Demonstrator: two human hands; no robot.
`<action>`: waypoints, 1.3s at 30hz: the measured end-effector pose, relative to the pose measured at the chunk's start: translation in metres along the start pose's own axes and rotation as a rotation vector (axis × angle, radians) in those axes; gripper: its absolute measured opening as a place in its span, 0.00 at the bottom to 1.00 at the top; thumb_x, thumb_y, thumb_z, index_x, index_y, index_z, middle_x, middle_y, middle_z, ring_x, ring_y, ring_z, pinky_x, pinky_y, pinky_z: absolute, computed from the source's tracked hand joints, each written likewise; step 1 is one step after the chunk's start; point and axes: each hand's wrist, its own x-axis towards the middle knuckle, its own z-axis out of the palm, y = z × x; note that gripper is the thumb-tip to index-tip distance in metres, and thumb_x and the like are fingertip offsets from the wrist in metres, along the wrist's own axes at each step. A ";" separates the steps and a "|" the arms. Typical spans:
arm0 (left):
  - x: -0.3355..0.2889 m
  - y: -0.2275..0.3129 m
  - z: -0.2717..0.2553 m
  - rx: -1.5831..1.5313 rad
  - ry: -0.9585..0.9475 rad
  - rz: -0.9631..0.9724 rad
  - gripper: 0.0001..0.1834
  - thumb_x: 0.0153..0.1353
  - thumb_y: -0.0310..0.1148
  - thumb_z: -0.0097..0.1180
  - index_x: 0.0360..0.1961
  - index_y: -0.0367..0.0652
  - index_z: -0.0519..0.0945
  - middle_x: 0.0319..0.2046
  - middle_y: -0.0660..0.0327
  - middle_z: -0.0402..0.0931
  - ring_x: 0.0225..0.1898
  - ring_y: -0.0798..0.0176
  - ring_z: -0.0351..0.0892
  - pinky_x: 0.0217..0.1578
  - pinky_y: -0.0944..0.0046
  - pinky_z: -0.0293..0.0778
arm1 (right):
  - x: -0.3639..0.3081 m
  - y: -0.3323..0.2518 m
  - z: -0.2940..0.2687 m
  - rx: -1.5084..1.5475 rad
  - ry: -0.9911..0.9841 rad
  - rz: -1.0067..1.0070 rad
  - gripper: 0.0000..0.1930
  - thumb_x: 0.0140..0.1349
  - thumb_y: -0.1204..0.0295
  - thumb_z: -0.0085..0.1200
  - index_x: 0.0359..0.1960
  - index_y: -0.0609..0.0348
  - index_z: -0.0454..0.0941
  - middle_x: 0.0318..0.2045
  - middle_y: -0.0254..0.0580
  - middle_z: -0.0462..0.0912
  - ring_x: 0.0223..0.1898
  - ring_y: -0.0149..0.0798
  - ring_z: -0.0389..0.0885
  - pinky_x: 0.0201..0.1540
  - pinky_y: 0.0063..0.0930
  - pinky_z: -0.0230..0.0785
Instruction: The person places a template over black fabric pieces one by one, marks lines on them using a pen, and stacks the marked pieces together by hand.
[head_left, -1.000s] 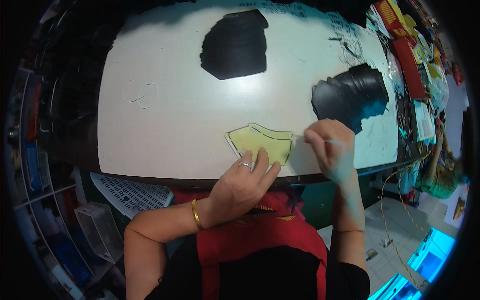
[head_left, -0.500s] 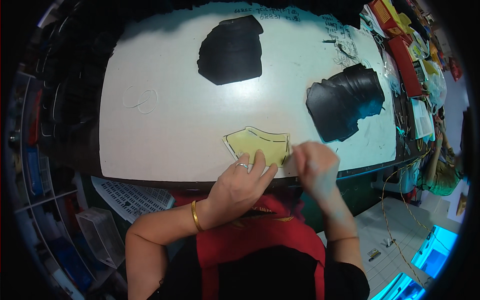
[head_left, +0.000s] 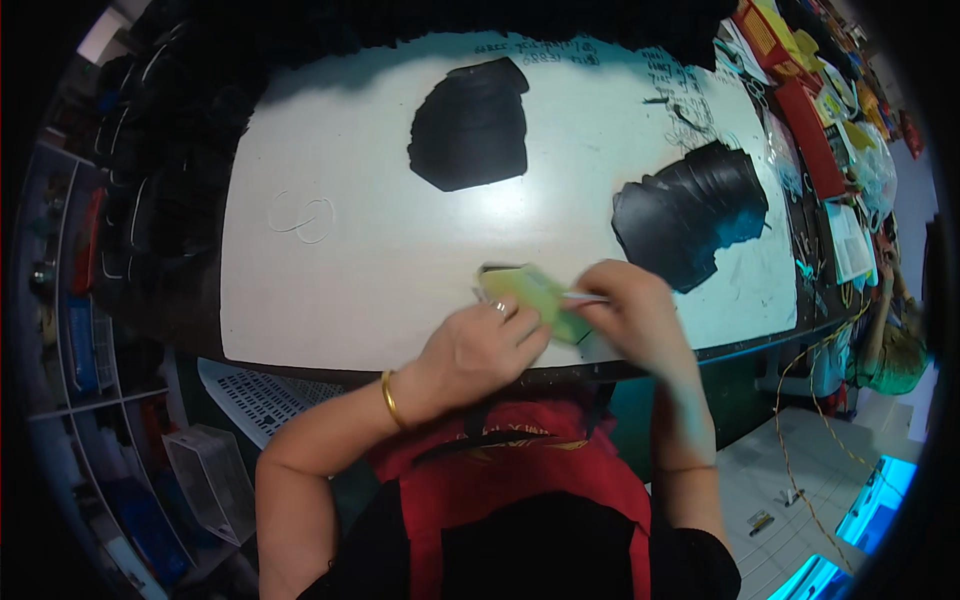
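A yellow-green pattern template, blurred by motion, is at the near edge of the white board. My left hand, with a ring and a gold bangle, has its fingers closed on the template's left and near side. Some dark edge shows beneath the template's far left corner. To its right, my right hand is closed round a thin, pale pen-like tool, whose tip meets or overlaps the template. Beyond my hands lie two stacks of black, leather-like cut pieces, a far stack and a right stack.
The white board bears handwriting and a loop of thread. Dark material borders it at the far and left sides. Boxes, including a red one, and bags crowd the right edge. Shelves stand left; another person is at far right.
The template lay flat with dashed slots showing; now it is turned and blurred under my left fingers. My right hand has come in slightly leftward, and the pen-like tool now shows. The view has shifted a little.
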 end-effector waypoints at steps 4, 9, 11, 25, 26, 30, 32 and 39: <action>0.048 -0.074 0.004 0.050 0.415 -0.195 0.18 0.56 0.26 0.63 0.49 0.40 0.79 0.43 0.52 0.79 0.47 0.47 0.80 0.47 0.51 0.78 | -0.019 0.048 -0.049 -0.472 0.425 0.372 0.08 0.70 0.71 0.58 0.43 0.61 0.86 0.36 0.47 0.87 0.36 0.47 0.87 0.39 0.36 0.77; 0.002 -0.043 0.007 -0.054 0.079 -0.033 0.12 0.52 0.28 0.64 0.39 0.42 0.81 0.41 0.57 0.79 0.43 0.53 0.80 0.43 0.53 0.77 | -0.027 0.024 -0.041 0.211 0.524 0.288 0.11 0.77 0.70 0.53 0.49 0.65 0.83 0.35 0.45 0.86 0.35 0.30 0.84 0.38 0.27 0.76; -0.020 -0.014 0.001 -0.114 0.147 0.002 0.15 0.51 0.28 0.63 0.43 0.41 0.85 0.41 0.58 0.81 0.44 0.54 0.81 0.45 0.56 0.79 | -0.020 0.005 -0.023 0.296 0.278 0.214 0.10 0.74 0.69 0.57 0.47 0.64 0.84 0.33 0.46 0.87 0.33 0.32 0.85 0.37 0.27 0.76; -0.037 0.004 0.013 -0.236 0.341 -0.193 0.12 0.51 0.22 0.66 0.40 0.37 0.86 0.41 0.56 0.84 0.43 0.51 0.84 0.42 0.57 0.84 | -0.009 -0.008 0.033 0.060 0.016 0.074 0.09 0.65 0.67 0.64 0.44 0.54 0.87 0.29 0.44 0.87 0.31 0.47 0.88 0.34 0.35 0.78; -0.036 0.004 0.011 -0.244 0.339 -0.187 0.12 0.51 0.22 0.66 0.40 0.37 0.86 0.41 0.56 0.84 0.43 0.51 0.84 0.42 0.57 0.84 | -0.010 -0.009 0.035 -0.001 0.053 0.020 0.09 0.65 0.67 0.65 0.44 0.55 0.86 0.29 0.45 0.87 0.31 0.46 0.88 0.35 0.35 0.78; -0.029 0.003 -0.005 -0.171 0.149 -0.180 0.18 0.52 0.25 0.61 0.47 0.39 0.86 0.43 0.58 0.82 0.41 0.54 0.81 0.38 0.59 0.82 | -0.004 -0.002 0.019 0.126 -0.028 0.169 0.12 0.63 0.67 0.67 0.46 0.56 0.84 0.30 0.45 0.88 0.32 0.45 0.89 0.36 0.34 0.78; -0.022 0.004 -0.013 -0.137 0.075 -0.165 0.21 0.52 0.26 0.60 0.49 0.40 0.85 0.43 0.58 0.80 0.40 0.55 0.80 0.37 0.60 0.82 | -0.009 0.005 0.019 0.162 -0.004 0.173 0.13 0.62 0.68 0.68 0.46 0.56 0.84 0.30 0.45 0.88 0.32 0.45 0.89 0.36 0.34 0.79; -0.016 0.010 -0.019 0.017 -0.045 -0.046 0.22 0.54 0.27 0.58 0.52 0.41 0.84 0.41 0.57 0.76 0.40 0.54 0.78 0.39 0.62 0.80 | -0.020 -0.003 0.020 -0.060 0.090 0.018 0.10 0.61 0.73 0.68 0.43 0.57 0.83 0.31 0.42 0.86 0.33 0.44 0.87 0.35 0.35 0.76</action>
